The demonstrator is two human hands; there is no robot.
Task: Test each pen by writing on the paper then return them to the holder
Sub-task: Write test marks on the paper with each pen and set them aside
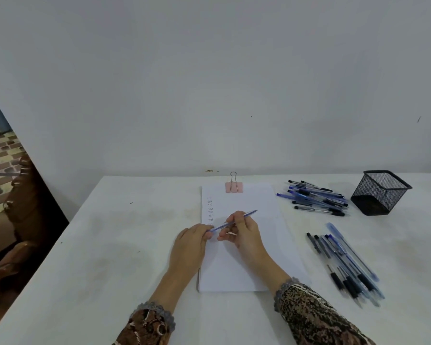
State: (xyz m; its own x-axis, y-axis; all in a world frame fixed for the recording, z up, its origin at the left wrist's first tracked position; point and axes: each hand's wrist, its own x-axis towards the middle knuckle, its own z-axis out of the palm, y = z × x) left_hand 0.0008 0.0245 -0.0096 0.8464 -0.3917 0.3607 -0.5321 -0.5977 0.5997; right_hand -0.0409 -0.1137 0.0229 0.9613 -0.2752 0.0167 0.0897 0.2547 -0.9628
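A white paper pad [244,265] lies in the middle of the table, with a short column of written marks [210,207] near its upper left. My right hand [244,232] grips a blue pen [246,214] slanted over the pad, its far end pointing up and right. My left hand [190,245] pinches the pen's near end at the pad's left edge. A black mesh holder [380,192] stands at the far right; I see no pen in it. One pile of pens [316,197] lies left of the holder. A second group of pens [346,265] lies right of the pad.
A pink binder clip [233,186] holds the pad's top edge. The white table [97,245] meets a plain wall at the back. Its left edge drops off to dark wooden furniture [18,220] and a patterned floor.
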